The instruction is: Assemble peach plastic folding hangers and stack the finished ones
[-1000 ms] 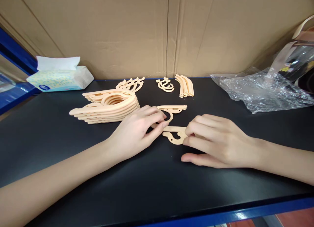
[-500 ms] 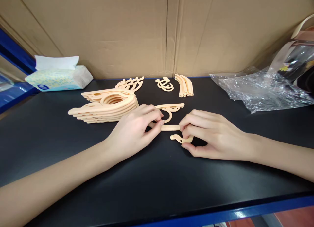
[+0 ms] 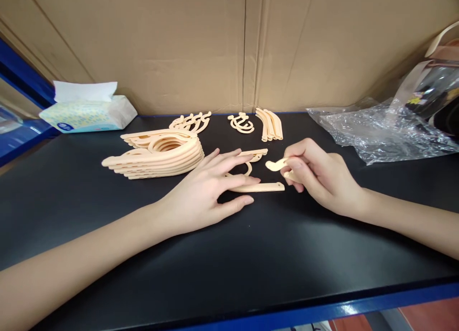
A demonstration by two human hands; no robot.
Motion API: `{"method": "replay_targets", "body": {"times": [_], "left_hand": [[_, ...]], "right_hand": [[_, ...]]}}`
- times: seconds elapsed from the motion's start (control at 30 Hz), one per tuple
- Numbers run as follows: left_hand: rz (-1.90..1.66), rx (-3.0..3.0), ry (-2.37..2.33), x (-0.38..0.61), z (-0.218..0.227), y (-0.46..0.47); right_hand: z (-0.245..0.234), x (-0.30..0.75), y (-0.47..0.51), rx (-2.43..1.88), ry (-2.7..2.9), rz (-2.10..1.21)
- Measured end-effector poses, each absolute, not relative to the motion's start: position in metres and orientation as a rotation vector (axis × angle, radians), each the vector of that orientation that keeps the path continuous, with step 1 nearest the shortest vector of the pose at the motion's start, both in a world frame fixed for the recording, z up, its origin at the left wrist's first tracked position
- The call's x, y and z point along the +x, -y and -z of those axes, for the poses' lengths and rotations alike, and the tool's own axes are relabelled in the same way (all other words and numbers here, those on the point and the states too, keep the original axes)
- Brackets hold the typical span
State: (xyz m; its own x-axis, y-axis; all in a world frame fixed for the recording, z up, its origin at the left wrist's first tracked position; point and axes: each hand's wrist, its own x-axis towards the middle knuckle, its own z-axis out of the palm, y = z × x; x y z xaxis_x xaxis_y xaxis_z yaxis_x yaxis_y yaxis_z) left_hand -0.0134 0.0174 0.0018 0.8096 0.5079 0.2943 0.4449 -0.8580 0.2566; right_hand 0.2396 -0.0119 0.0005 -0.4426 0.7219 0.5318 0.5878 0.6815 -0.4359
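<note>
My left hand (image 3: pixel 211 187) lies with its fingers spread over a cream folding hanger body (image 3: pixel 265 187). The fingers cover part of that body, including some of its ring. Pinched in my right hand (image 3: pixel 319 176) is a small curved cream hanger hook (image 3: pixel 275 165), raised just above the table to the right of the body. My fingers hide part of the hook. Left of my left hand stands a pile of matching cream hanger bodies (image 3: pixel 158 161).
Behind lie loose curved hooks (image 3: pixel 191 122), a smaller group of hooks (image 3: pixel 241 123) and several hanger arms (image 3: pixel 269 124). A tissue pack (image 3: pixel 88 115) sits at the back left, crumpled clear plastic (image 3: pixel 380 130) at the right. Cardboard (image 3: pixel 179 49) walls off the back of the black table (image 3: pixel 229 269).
My right hand has picked the hook up off the table and turned with it. The fingers of my left hand have uncurled and spread over the hanger body.
</note>
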Motion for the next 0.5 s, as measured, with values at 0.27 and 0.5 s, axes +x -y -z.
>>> {"method": "replay_targets", "body": {"times": [0.27, 0.5], "left_hand": [[-0.465, 2.764, -0.681, -0.012, -0.002, -0.018], [-0.454, 2.856, -0.774, -0.010, -0.006, -0.011]], "right_hand": [[-0.001, 0.250, -0.014, -1.167, 2.085, -0.196], [0.003, 0.248, -0.013, -1.141, 2.003, -0.392]]}}
